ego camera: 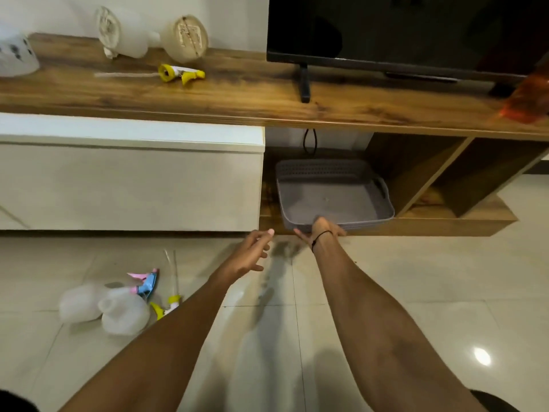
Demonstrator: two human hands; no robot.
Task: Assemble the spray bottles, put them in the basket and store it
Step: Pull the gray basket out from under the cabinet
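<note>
I see black TV (410,31) on stand leg (304,84), far above and beyond both hands. Wooden console top (237,96) spans view beyond hands. White cabinet front (127,185) beyond left hand. Black cable (310,141) hangs just beyond right hand. Orange item (525,99) far right (blurred, can't identify). Glossy floor tiles (416,292) beneath both arms.

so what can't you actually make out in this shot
Head view only:
- Right hand grip on the basket: fingers hidden behind its front rim.
- Orange object: blurred, cut off by the right edge.
- Bottle labels: too small to read.
- White container: cut off at the left edge.
</note>
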